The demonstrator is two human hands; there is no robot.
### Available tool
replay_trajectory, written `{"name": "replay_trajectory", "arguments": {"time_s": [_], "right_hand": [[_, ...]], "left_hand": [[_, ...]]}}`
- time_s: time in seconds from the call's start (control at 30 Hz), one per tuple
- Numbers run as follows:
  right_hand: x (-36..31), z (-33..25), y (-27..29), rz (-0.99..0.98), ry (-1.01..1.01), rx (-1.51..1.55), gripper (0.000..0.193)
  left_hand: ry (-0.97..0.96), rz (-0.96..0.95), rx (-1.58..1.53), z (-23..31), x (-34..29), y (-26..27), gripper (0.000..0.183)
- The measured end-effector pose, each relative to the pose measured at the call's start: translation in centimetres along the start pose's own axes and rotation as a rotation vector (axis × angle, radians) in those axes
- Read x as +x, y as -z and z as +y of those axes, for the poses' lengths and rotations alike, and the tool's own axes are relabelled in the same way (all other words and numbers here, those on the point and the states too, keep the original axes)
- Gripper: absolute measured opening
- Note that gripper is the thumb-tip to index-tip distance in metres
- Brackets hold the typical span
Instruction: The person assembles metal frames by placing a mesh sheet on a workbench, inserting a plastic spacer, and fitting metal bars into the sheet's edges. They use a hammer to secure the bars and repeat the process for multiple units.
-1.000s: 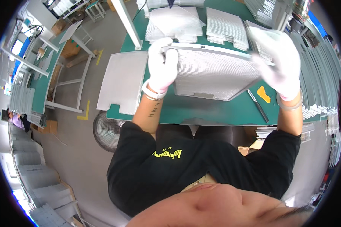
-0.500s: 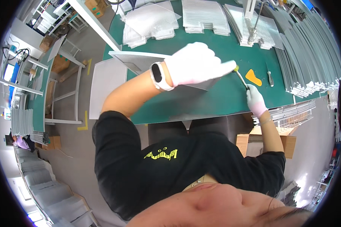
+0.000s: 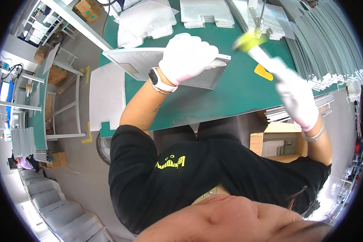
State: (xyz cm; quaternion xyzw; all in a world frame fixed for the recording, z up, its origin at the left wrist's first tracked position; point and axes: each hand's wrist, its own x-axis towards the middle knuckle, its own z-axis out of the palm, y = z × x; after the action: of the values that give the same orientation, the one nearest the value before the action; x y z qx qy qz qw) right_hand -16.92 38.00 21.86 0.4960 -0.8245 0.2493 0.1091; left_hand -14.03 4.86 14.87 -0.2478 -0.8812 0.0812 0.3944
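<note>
On the green surface [image 3: 230, 97] that fills the upper middle of my view, I see the work laid out from edge to edge. Stacks of silver mesh sheets [image 3: 147, 20] sit along its far side, and long grey metal strips [image 3: 330, 44] fan out at the right. A pale flat panel [image 3: 105, 97] hangs over the surface's left edge.

Nearest me is the metal mesh filter [image 3: 141, 62], a flat rectangular panel with a bright frame around a fine grey mesh face. It sits tilted, its long edge running left to right, one part resting on the surface and the near right part lifted under my left hand.

My left hand [image 3: 189, 58], in a white glove, is clamped over the filter's right portion, fingers wrapped over the top frame. A smartwatch [image 3: 157, 80] with a white band sits on that wrist.

My right hand [image 3: 296, 99], also gloved in white, is closed around a tool with a yellow head [image 3: 250, 40]; it is blurred, so I cannot tell what kind of tool it is. It is raised above the surface, right of the filter and apart from it.

Just beside that hand, a small orange scraper [image 3: 263, 72] lies flat on the surface.
</note>
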Motion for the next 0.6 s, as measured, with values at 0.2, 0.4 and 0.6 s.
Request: {"name": "replay_trajectory", "arguments": {"time_s": [0.2,0.4,0.6], "right_hand": [[0.3,-1.3,1.0,0.212,-0.203,0.252,0.044],[1.0,0.8,-0.2,-0.115,0.109,-0.306,0.052],[-0.2,0.1,-2.1,0.045,-0.04,0.005,0.053]], "left_hand": [[0.046,0.043,-0.005,-0.1,-0.1,-0.3,0.039],[0.039,0.041,-0.003,0.1,-0.2,-0.7,0.041],[0.062,0.043,-0.005,0.3,-0.2,-0.6,0.041]]}}
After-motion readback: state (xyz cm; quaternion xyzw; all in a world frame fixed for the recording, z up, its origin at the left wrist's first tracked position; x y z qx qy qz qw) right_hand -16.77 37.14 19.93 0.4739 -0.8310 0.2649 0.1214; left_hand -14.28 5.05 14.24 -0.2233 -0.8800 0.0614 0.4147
